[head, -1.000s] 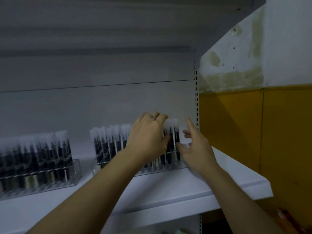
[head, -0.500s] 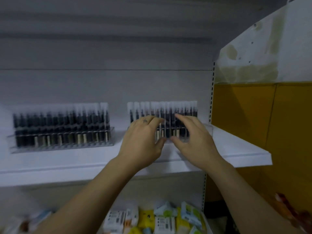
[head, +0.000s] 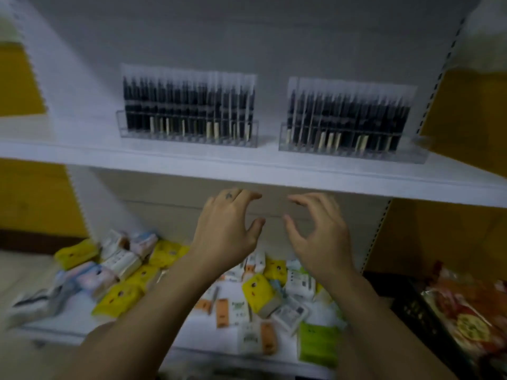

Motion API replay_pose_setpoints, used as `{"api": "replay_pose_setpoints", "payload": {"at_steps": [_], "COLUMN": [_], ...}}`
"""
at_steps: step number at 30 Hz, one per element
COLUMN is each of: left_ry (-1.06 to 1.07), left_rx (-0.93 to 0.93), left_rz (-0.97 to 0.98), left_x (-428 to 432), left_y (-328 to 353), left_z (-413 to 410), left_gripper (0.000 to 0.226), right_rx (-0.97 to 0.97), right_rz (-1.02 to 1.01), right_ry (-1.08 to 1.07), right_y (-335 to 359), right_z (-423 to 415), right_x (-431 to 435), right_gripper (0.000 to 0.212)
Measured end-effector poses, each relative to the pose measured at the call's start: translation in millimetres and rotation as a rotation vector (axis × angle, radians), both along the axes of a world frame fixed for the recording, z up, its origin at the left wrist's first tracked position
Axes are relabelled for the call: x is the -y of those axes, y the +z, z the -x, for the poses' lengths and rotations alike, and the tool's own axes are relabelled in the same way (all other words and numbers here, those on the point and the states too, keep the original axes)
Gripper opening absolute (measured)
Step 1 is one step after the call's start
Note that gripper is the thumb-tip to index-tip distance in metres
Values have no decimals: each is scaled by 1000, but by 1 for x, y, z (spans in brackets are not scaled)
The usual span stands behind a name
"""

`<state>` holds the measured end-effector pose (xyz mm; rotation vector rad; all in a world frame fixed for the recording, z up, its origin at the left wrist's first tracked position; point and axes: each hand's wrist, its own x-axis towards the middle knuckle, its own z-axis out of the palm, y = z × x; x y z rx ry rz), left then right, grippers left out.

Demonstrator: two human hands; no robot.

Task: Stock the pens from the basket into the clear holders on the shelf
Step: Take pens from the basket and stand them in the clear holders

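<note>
White shelf (head: 247,171) w/ 2 full holders (head: 186,134); left hand (head: 227,231), right hand (head: 321,237) below (both empty, fingers relaxed).

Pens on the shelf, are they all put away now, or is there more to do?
Nearly done, it looks. The left holder and the right holder stand on the shelf full of dark pens, though the right one's far end looks bare. Nothing is in hand: the left hand and right hand hover empty below the shelf. What is left is unclear, since no basket of pens shows.
</note>
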<state>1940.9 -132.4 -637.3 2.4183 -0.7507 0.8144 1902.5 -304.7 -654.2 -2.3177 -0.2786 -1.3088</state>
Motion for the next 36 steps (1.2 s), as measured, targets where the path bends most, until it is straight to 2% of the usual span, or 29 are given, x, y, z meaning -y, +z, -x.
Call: {"api": "replay_pose_setpoints", "payload": {"at_steps": [3, 5, 8, 12, 21, 24, 28, 32, 36], "left_ry": [34, 58, 90, 127, 163, 151, 171, 182, 209], "left_rx": [-88, -164, -322, -527, -921, -1014, -1109, -1192, -1266], "left_rz": [-3, -20, -48, -79, -96, -119, -116, -137, -148], "left_x": [-16, -23, -31, -38, -60, -68, -80, -86, -94], "left_y": [-35, -56, -92, -140, -246, -269, -295, -319, -339], "left_z": [4, 6, 5, 0, 17, 20, 23, 23, 19], "left_gripper": [41, 42, 45, 50, 56, 57, 58, 60, 57], "right_rx": [-125, -301, -591, -874, -1373, -1516, -1625, -1764, -1868], "right_rz": [-14, -4, 3, 47, 70, 115, 70, 87, 175], "right_ry": [60, 70, 80, 94, 144, 168, 226, 204, 175], "right_y": [-38, -63, -100, -142, -245, -279, -302, -321, -349], "right_z": [-2, -4, -8, -13, -21, -16, -18, -28, -31], "right_x": [-16, -24, -31, -39, -59, -60, -61, -62, -66], "right_gripper": [23, 26, 43, 59, 61, 56, 39, 53, 45]}}
